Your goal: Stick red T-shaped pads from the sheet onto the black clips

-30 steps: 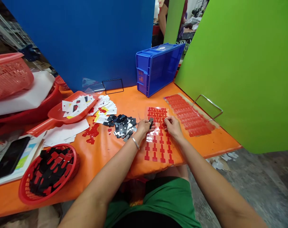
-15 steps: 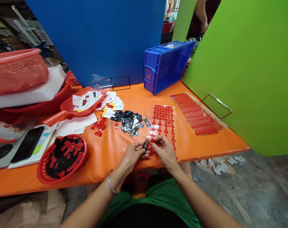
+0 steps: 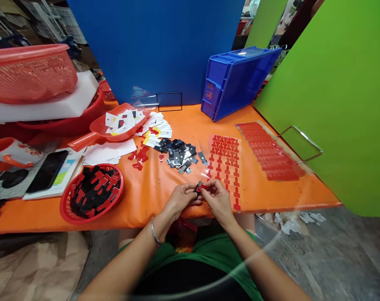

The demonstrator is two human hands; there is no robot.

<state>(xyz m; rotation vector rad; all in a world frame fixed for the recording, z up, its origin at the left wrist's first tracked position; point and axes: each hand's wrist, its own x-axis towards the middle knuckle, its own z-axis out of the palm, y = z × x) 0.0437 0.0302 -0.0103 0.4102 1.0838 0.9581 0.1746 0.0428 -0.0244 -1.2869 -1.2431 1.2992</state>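
Note:
My left hand [image 3: 184, 197] is closed on a small black plate [image 3: 197, 187] near the table's front edge. Between the fingers of my right hand [image 3: 217, 198] is a red T-shaped sticker [image 3: 203, 187], which lies against or over the plate; fingertips hide how far they touch. Right behind my right hand, a clear sheet of red T-shaped stickers [image 3: 227, 161] lies on the orange table [image 3: 152, 196]. Loose black plates [image 3: 181, 155] are heaped beyond my left hand, with red scraps [image 3: 140, 156] to their left.
A red basket [image 3: 119, 200] of black and red pieces stands at left, near a phone [image 3: 47, 171] and a mug [image 3: 14, 151]. Behind are a red scoop [image 3: 97, 123] with cards and a blue bin [image 3: 215, 71]. A second red sheet [image 3: 268, 152] lies right, beside a green panel [image 3: 340, 104].
The red sticker has come from beside the black plate onto or against its face, as my hands drew together. The whole view has shifted, so the table items appear farther right.

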